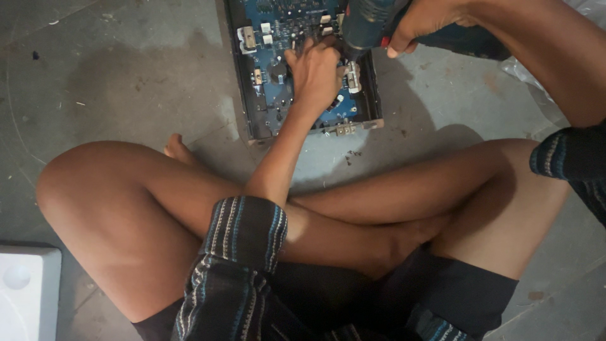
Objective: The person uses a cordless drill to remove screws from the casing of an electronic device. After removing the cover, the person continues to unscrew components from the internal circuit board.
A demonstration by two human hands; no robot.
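Lying on open grey concrete floor [126, 82], the blue circuit board [278, 69] bears the left hand [315, 72], fingers curled; the right hand [420, 22] grips a dark teal power drill [366, 25].

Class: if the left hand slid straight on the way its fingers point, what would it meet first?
Probably the drill: the left hand on the blue board points up-right at its tip, though depth is unclear.

A grey concrete floor [126, 82] fills the view, marked with faint scuffs and a few dark specks [351, 156] near the person's crossed legs. A white moulded piece [25, 290], possibly foam packing, lies at the lower left corner, and crumpled clear plastic [530, 76] shows at the right edge.
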